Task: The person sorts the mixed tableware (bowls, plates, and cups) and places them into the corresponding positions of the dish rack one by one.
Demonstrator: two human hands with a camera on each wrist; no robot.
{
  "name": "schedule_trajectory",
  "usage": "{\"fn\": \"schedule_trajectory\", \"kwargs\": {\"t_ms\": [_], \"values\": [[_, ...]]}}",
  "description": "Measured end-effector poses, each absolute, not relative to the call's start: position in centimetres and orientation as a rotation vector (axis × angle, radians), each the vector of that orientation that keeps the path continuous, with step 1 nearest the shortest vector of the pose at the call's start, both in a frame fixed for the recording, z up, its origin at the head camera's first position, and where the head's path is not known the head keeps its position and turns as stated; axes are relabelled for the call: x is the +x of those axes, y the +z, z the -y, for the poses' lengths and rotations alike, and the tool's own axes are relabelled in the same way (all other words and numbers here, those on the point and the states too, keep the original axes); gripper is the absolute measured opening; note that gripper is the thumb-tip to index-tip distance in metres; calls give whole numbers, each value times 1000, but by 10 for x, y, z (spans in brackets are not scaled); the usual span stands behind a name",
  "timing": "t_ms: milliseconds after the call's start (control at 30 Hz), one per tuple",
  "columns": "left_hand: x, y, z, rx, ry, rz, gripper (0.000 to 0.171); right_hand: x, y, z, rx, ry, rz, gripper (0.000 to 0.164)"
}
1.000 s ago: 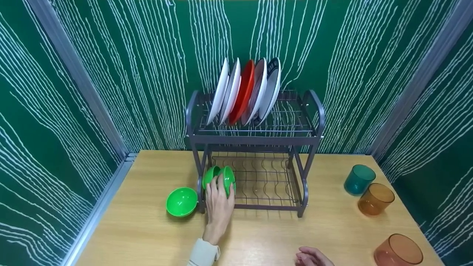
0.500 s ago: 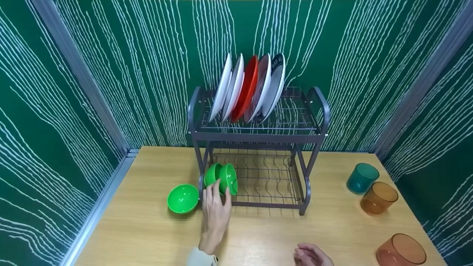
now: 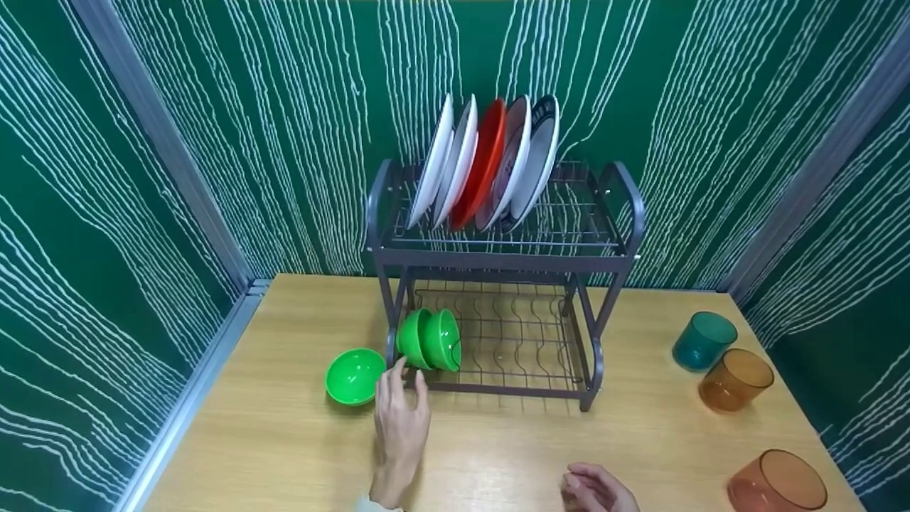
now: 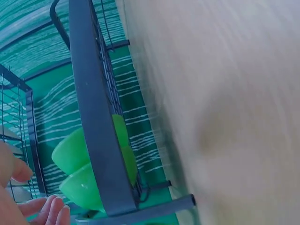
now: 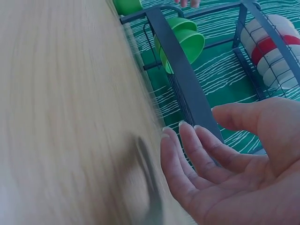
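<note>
Two green bowls (image 3: 442, 341) stand on edge, one behind the other, at the left end of the dish rack's lower tier (image 3: 526, 341). My left hand (image 3: 402, 427) is just in front of them, fingers loosely extended and holding nothing. To its left a third green bowl (image 3: 354, 377) sits upright on the table, its rim close to my fingertips. In the left wrist view the rack's front bar (image 4: 98, 108) partly hides the paired bowls. My right hand (image 3: 601, 489) hovers near the front of the table, relaxed and with nothing in it, as the right wrist view also shows.
Several plates (image 3: 490, 167), white, red and patterned, lean in the rack's upper tier (image 3: 569, 206). On the right stand a teal glass (image 3: 704, 341), an amber glass (image 3: 736, 380) and a pinkish-orange glass (image 3: 776, 481). Green patterned walls (image 3: 298, 142) enclose the wooden table (image 3: 498, 455).
My left hand has let go of the right-hand racked bowl and moved back and left toward the bowl on the table. The right hand stays nearly still, and the head view shifts slightly.
</note>
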State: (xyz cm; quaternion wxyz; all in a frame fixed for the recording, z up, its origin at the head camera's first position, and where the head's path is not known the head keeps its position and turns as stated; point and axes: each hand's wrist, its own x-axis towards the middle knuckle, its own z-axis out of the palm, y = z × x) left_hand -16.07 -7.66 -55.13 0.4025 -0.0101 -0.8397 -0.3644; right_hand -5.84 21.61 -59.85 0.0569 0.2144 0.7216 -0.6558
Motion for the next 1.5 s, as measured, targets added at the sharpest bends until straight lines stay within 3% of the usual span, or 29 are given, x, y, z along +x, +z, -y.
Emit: {"fn": "schedule_trajectory", "kwargs": {"t_ms": [267, 933, 1267, 1500], "values": [[-158, -559, 97, 137, -988, 2113, 41, -59, -601, -216, 696, -1930, -2199, 55], [-172, -583, 148, 712, -1046, 2270, 81, -53, -596, -212, 648, -1955, -2214, 55], [-180, -583, 166, 788, -1387, 2407, 76, -52, -598, -211, 643, -2033, -2166, 52], [-186, -583, 175, 762, -1497, 2403, 61, -51, -602, -216, 518, -2133, -2006, 48]]}}
